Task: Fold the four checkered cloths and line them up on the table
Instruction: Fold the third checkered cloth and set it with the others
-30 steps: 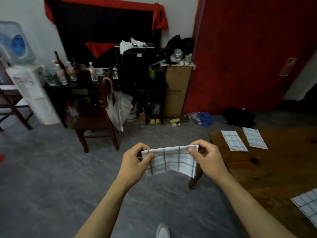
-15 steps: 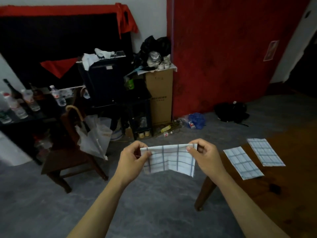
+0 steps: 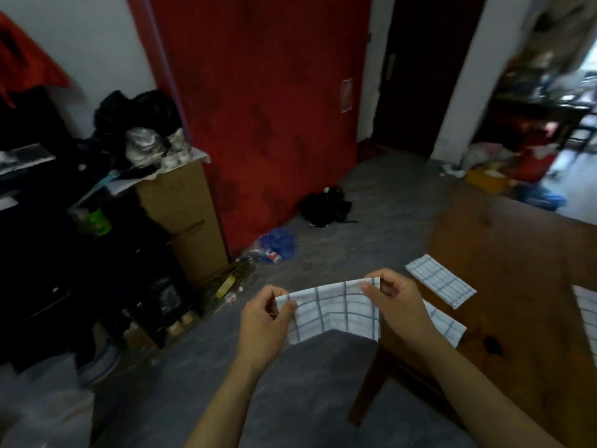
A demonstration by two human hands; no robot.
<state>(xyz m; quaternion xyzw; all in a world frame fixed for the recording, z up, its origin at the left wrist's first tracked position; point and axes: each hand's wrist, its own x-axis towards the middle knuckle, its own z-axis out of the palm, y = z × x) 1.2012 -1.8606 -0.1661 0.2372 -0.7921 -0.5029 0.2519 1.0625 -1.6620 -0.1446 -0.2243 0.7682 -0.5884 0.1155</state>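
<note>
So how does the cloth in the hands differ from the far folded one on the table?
The held cloth hangs in the air off the table's edge, pinched at its top corners by the left hand and right hand; the far folded cloth lies flat on the wooden table, untouched. The held cloth sags at the middle; the far one is a neat rectangle. Both are white with blue checks.

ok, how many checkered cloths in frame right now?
4. One held cloth pinched between left hand and right hand; one flat on the table at; one partly behind the right hand; one cut off at the right edge.
</note>
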